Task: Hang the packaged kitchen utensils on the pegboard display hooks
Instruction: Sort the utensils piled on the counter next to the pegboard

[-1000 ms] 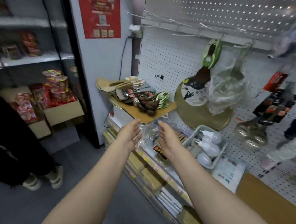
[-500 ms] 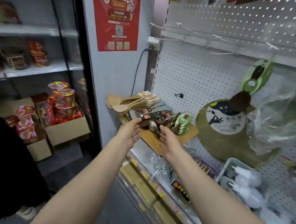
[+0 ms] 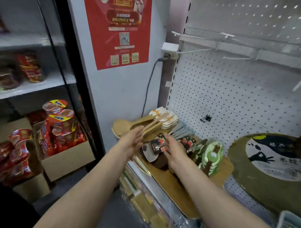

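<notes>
A heap of packaged kitchen utensils lies on a brown board [image 3: 176, 181] on the shelf. It holds wooden spatulas [image 3: 146, 124], dark-carded metal spoons [image 3: 156, 145] and green-carded pieces [image 3: 211, 157]. My left hand [image 3: 132, 141] hovers with straight fingers just left of the dark-carded spoons. My right hand [image 3: 173, 150] reaches over the same packs, its fingers touching the top one; whether it grips is unclear. Above, the white pegboard [image 3: 232, 92] carries bare white hooks [image 3: 193, 51].
A round golden board with a label [image 3: 256, 177] leans on the pegboard at right. A socket and grey cable [image 3: 168, 54] sit on the wall. Left, cartons of red noodle cups [image 3: 60, 127] stand by a glass-door cabinet. Wrapped boxes fill the shelf below.
Both hands have moved up and forward from the lower shelf to the utensil heap, and my view has swung left and closer to it.
</notes>
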The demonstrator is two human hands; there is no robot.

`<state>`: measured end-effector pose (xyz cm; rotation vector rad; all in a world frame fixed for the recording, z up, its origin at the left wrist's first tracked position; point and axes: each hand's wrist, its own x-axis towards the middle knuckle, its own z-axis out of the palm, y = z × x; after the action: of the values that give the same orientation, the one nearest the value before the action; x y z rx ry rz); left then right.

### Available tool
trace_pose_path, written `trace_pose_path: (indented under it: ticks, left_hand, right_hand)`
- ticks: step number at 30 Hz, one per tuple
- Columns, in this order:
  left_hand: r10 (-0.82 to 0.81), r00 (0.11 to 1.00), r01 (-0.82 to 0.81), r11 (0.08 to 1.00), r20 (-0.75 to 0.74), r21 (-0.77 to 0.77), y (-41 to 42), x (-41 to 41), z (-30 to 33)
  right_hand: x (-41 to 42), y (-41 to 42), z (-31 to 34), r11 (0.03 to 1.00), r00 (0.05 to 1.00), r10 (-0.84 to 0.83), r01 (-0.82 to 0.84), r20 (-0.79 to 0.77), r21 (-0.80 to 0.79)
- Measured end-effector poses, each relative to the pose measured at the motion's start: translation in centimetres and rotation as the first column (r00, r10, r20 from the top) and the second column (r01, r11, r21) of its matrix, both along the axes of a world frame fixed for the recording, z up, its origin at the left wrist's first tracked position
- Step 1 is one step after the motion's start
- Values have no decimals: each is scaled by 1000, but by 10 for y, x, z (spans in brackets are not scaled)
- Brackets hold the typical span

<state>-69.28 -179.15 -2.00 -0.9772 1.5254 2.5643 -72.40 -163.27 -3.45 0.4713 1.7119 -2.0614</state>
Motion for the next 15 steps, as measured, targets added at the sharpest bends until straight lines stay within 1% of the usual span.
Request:
trace_pose_path:
  ticks: [3, 6, 10, 13, 15]
  left_hand:
    - [-13, 998, 16, 999, 65, -45, -17, -29, -11]
    - [-69, 993, 72, 997, 95, -34, -29, -65, -19]
    - [-181, 978, 189, 979, 107, -70, -43, -121, -27]
    - [-286, 952, 294, 953, 110, -71, -55, -166, -30]
    - [-343, 931, 356, 929, 123, -103, -63, -190, -32]
  right_hand:
    - [-21, -19, -16, 1000, 1000, -14, 13, 16, 22]
    - [-41, -36, -29, 999, 998, -39, 38, 45, 21]
    - [-71, -58, -41, 995, 993, -95, 93, 65, 39]
    - [-94, -75, -41, 987, 986, -153, 149, 67, 53]
    - [-108, -86, -44, 981, 978, -190, 186, 83, 45]
